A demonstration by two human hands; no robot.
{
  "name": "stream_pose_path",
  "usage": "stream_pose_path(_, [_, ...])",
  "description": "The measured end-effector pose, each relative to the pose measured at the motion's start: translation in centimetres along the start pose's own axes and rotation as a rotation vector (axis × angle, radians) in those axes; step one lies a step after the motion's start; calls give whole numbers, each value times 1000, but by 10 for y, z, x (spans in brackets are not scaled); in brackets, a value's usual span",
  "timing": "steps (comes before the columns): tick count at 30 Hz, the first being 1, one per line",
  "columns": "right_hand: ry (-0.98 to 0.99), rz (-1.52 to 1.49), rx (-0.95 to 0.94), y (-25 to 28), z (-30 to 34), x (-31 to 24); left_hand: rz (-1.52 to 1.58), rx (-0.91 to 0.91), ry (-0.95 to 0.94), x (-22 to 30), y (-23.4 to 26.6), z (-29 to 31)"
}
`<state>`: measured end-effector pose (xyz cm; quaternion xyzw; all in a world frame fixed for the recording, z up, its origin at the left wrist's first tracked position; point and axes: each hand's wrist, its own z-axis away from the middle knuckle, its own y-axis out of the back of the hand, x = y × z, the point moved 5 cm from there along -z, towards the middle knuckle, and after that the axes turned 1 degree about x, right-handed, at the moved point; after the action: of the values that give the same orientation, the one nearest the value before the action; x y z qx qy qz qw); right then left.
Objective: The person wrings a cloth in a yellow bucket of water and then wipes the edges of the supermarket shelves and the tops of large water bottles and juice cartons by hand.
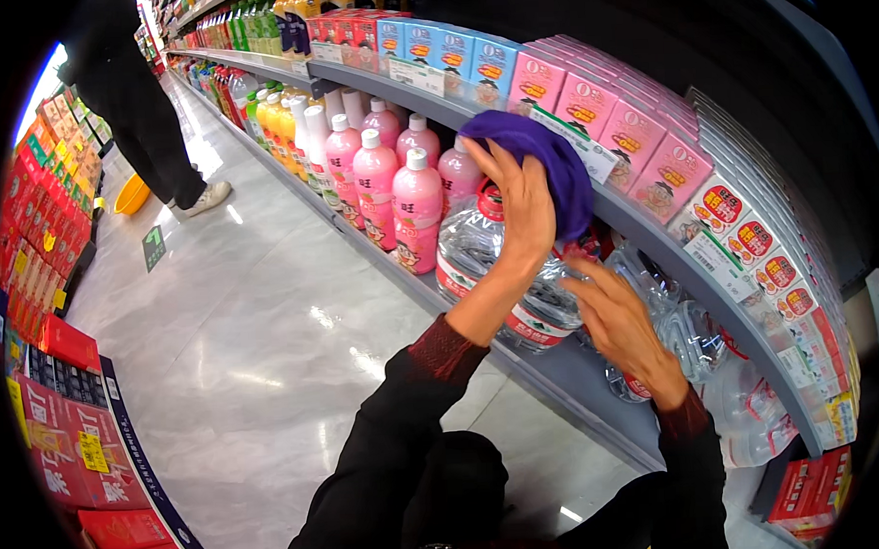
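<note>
My left hand point(523, 213) reaches up to the lower shelf with a bunched purple cloth point(552, 159) in its grip, the fingers lying along the cloth's near side. Below that wrist stands a large clear water bottle point(469, 240) with a red cap and a red-and-white label, partly hidden by my forearm. My right hand point(620, 321) is at the bottle's right side, fingers stretched out and holding nothing. Whether its fingertips touch the bottle I cannot tell. More large clear bottles point(693, 338) are to the right on the same shelf.
Pink drink bottles point(373, 185) stand left of the water bottle. Small pink cartons point(664, 175) line the shelf above, behind its grey front edge point(641, 209). On the far left, a person in dark trousers point(143, 101) stands near a yellow basin point(133, 194). Red boxes point(77, 423) are stacked opposite.
</note>
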<state>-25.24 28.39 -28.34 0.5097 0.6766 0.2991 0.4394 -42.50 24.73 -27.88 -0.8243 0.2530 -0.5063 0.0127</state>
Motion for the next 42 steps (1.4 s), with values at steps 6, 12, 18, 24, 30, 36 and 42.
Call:
stream_pose_path(6, [-342,-145,-50,32,97,28,119,275,48,-41,25,-74])
stream_pose_path(12, [-436,-222,-154,29,157,36,-255,474,226,-60,104,-181])
stream_pose_path(18, [-381,-273,-280,22,177,24,-158,456,240,-62,111,-188])
stream_pose_path(24, [-197,-353,-314,-19,213,0,-179,289,-55,-48,48,-84])
stream_pose_path(30, [-72,-322,-432,-49,230,-15,282,168,71,-19,-47,38])
stream_pose_path(36, [-167,-274,-376,-16,241,-15,485,-17,22,43,-62,102])
stream_pose_path(42, [-175,-177,-433,-9,260,-18,-331,153,-639,55,-109,79])
